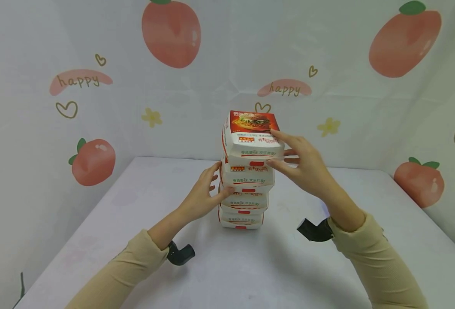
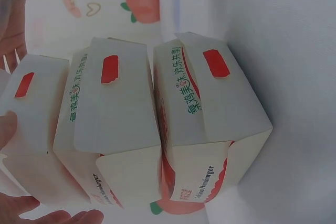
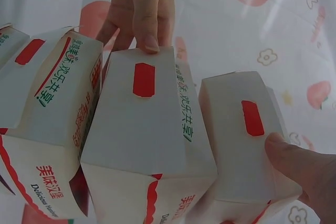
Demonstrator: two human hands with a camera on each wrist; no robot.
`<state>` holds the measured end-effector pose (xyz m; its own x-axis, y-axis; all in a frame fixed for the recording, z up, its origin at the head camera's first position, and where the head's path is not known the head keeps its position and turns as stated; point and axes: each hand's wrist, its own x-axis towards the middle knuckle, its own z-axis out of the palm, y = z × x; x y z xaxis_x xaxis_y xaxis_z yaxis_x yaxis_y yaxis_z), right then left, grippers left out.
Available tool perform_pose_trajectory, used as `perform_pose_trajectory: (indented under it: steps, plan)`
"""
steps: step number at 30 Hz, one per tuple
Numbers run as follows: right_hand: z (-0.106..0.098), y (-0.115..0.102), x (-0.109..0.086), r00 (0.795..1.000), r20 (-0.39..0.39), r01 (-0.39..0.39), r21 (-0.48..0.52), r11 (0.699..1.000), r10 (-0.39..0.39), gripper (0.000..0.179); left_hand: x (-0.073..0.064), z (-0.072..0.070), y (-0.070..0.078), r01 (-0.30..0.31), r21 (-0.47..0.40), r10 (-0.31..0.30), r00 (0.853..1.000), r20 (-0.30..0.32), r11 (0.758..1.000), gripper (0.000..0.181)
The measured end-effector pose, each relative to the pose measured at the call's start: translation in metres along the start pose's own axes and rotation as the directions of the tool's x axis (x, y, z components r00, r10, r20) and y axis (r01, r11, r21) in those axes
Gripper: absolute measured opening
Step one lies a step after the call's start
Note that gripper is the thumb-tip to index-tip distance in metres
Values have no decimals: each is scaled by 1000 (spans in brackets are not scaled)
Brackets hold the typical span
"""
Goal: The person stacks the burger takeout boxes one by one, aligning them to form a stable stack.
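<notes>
A stack of white paper burger boxes stands on the table, one on another. The top burger box (image 1: 254,148), with a burger picture on its lid, sits a little right of those below. My right hand (image 1: 306,165) holds its right side, thumb on the front near the red tab and index finger on the lid. My left hand (image 1: 201,197) grips the second burger box (image 1: 246,176) from the left, thumb on its front edge. In the right wrist view, the left thumb touches that box (image 3: 142,135). Lower burger boxes (image 2: 210,98) show in the left wrist view.
The table (image 1: 150,274) is covered in pale cloth. Behind it hangs a white backdrop (image 1: 219,51) printed with red fruit, hearts and "happy". Black curved pieces (image 1: 181,254) stick out at both sleeve cuffs.
</notes>
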<state>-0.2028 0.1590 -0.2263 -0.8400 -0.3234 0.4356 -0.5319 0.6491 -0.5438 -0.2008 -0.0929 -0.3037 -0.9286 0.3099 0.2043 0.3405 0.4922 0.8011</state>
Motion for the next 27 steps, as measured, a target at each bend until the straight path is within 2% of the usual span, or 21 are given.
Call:
perform_pose_trajectory:
  steps: [12, 27]
  plan:
    - [4, -2, 2, 1000, 15, 1, 0, 1000, -1, 68, 0, 0, -1, -8, 7, 8, 1000, -2, 1000, 79]
    - [1, -6, 0, 998, 54, -34, 2, 999, 33, 68, 1, 0, -1, -3, 14, 3, 1000, -3, 1000, 78]
